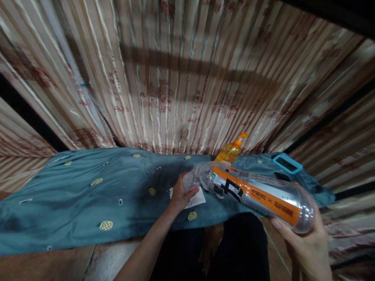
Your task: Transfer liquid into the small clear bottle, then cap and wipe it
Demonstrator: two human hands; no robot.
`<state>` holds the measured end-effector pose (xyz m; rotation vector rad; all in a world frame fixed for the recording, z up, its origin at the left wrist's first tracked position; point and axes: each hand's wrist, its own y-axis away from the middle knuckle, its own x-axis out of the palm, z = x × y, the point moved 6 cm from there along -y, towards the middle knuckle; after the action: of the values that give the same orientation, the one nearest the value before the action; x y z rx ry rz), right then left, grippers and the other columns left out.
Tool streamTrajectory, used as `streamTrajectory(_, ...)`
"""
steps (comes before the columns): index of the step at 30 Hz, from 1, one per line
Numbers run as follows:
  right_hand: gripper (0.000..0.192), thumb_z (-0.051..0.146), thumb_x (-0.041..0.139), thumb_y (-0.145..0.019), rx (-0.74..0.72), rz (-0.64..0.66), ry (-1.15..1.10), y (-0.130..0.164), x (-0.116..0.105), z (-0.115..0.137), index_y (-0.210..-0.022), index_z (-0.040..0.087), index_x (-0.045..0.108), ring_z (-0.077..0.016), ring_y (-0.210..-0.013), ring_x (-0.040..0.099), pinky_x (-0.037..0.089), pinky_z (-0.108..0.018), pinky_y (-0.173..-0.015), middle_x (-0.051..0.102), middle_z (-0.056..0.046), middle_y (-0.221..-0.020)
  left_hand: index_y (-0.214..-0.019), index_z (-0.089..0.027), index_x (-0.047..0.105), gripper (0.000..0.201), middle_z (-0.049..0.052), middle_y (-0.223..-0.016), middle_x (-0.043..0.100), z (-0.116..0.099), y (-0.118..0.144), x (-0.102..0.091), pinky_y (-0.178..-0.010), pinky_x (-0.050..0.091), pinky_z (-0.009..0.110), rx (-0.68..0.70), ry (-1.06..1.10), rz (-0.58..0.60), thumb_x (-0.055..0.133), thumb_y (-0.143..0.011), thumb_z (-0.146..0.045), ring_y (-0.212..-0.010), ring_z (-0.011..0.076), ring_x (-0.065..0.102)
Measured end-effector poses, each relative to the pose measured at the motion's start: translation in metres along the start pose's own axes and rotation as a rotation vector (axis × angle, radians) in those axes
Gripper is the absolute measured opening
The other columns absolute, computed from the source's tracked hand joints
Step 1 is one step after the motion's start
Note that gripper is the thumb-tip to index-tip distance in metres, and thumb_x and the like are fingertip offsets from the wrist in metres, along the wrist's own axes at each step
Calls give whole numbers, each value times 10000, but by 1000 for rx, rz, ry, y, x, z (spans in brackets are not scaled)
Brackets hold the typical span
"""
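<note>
Nearest to the camera is our right hand (304,242), cupped under the rounded base of a large clear plastic bottle (258,193) with an orange-and-white label. We take the bottle as our landmark. It lies almost on its side above the edge of the blue cloth (88,195), its long axis running from the base at lower right up to the neck at upper left, so the mouth end points away from the right hand and toward the left.

Our left hand (182,192) is at that neck end, fingers closed about the narrow top of the bottle; whether a cap sits under them we cannot tell, since the fingers cover it. The right hand is curled around the base, fingers underneath and thumb along the near side, bearing the weight. Each hand therefore holds one end, the left the nearer to the mouth, the right the only one at the base.

Just under the bottle's neck, touching the left hand's far side, a small white slip of paper (197,199) lies on the cloth. Behind the bottle, close to its shoulder, a smaller bottle of yellow liquid (230,152) with an orange cap stands upright. Beyond the bottle's middle, toward the right end of the cloth, a flat light-blue device (287,163) with a dark screen rests. Striped patterned curtains (175,78) hang behind all of it.
</note>
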<state>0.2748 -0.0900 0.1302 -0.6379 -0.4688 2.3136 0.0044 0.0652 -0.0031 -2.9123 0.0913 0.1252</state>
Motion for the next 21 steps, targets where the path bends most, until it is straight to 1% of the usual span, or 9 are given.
streamTrajectory(3,944,474,850,-598,-18,12,1,1,0,-3,-1420,179,490,-394,-1278,500,288,-606,-1136,515,-123,-1427,-1153,-196,526,589,47,-1052,687,1,0,-1,-894,523,400,-9,-6,-10,806,-643,-288,-981,255,664)
streamTrajectory(6,955,435,862,-595,-28,31,-30,1,0,-8,-1433,194,473,-395,-1308,474,289,-599,-1137,491,-123,-1448,-1148,-204,529,587,46,-1073,689,0,-1,0,-911,518,401,-9,-15,-14,809,-637,-278,-1002,255,663)
streamTrajectory(11,1005,416,889,-546,8,22,-81,1,1,-14,-1435,205,470,-436,-1326,436,253,-658,-1124,479,-138,-1455,-1152,-208,511,577,34,-1082,684,-1,-1,0,-930,513,396,-22,-16,-8,787,-649,-269,-1014,239,660)
streamTrajectory(14,990,421,878,-570,33,14,-103,2,1,-17,-1442,210,457,-419,-1338,426,246,-646,-1134,470,-127,-1464,-1151,-203,512,577,41,-1089,685,-3,0,0,-924,515,399,-17,-16,-10,787,-647,-262,-1006,239,661)
streamTrajectory(16,972,432,873,-578,38,8,-101,3,1,-19,-1430,198,467,-405,-1328,441,250,-630,-1140,479,-127,-1457,-1144,-207,519,561,37,-1080,692,-3,0,0,-914,520,397,-11,-23,-8,787,-655,-269,-998,239,663)
streamTrajectory(21,932,445,868,-580,25,6,-66,0,-1,-23,-1402,201,503,-407,-1293,484,257,-645,-1132,513,-124,-1430,-1156,-206,517,583,52,-1103,687,-1,0,0,-905,528,397,-37,-36,-12,795,-649,-276,-1000,247,668)
